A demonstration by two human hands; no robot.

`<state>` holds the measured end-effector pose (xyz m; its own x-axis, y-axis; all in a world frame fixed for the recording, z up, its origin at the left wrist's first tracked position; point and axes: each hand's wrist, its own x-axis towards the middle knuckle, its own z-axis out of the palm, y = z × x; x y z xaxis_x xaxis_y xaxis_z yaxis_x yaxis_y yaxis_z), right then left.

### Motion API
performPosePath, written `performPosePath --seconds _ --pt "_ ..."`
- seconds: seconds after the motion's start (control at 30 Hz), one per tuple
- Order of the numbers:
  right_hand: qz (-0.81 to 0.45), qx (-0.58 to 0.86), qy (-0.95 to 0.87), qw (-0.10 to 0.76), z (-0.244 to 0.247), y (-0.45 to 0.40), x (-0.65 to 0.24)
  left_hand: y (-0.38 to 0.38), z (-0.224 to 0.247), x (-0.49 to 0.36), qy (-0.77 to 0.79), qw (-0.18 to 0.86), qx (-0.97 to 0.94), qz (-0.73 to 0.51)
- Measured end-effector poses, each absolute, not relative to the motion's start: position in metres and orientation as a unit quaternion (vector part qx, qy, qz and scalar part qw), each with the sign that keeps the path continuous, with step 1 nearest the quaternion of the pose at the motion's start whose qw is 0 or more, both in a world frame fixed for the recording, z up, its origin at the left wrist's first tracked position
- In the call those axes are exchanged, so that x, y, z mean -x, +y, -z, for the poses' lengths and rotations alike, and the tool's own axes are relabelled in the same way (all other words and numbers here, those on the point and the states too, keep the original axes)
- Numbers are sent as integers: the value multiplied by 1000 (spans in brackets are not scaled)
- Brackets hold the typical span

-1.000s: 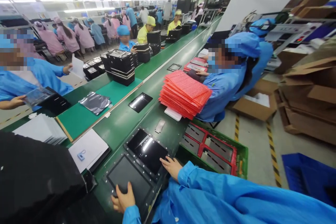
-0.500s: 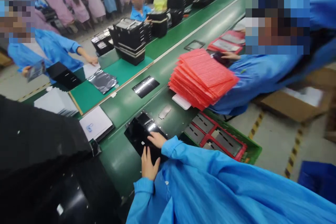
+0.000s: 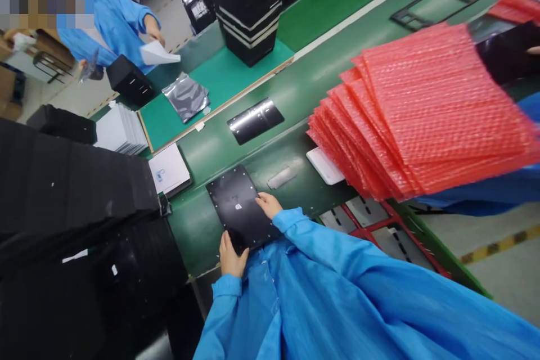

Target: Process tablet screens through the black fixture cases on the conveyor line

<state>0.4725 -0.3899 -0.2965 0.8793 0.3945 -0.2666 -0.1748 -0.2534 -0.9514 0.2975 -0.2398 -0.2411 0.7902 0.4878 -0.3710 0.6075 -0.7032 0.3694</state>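
Black panel [image 3: 236, 188] lies on the green table [image 3: 189, 228], left hand [image 3: 232, 259] spread at its near-left corner, right hand [image 3: 270, 205] touching its right edge, pinch unclear. Left of the panel, white paper [image 3: 175, 167]; beyond, glossy sheet [image 3: 255, 120], then co-worker [image 3: 118, 28]; right, red bubble bags [image 3: 442, 107] partly hide a crate [image 3: 449, 253] and floor [image 3: 506, 275].

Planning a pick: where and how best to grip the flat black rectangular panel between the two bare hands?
I'd grip the panel by its two long edges, one hand coming from each side. It looks thin and has its broad face up, offering little to pinch on top; the left hand and right hand are at those edges.
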Motion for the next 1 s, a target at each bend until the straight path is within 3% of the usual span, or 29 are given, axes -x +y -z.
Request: performPosePath --seconds 0.17,0.3,0.6,0.73,0.83,0.9,1.0 --pt "-168 805 -107 558 288 -412 -499 -244 249 -299 376 235 -879 175" --pt "-176 842 -165 483 282 -376 -553 -242 259 -303 388 219 -877 179" --pt "-150 872 -175 432 282 -333 -587 -237 260 -303 359 193 -897 172" --pt "-147 882 -170 415 276 -335 -587 -241 243 -318 328 170 -902 225" --pt "-133 895 -154 397 264 -335 -581 -216 205 -322 242 155 -918 273" --pt "-110 908 -138 380 255 -334 -565 -173 164 -310 218 170 -934 225" --pt "-82 919 -155 353 247 -324 -519 -80 107 -268 359 180 -915 -35"
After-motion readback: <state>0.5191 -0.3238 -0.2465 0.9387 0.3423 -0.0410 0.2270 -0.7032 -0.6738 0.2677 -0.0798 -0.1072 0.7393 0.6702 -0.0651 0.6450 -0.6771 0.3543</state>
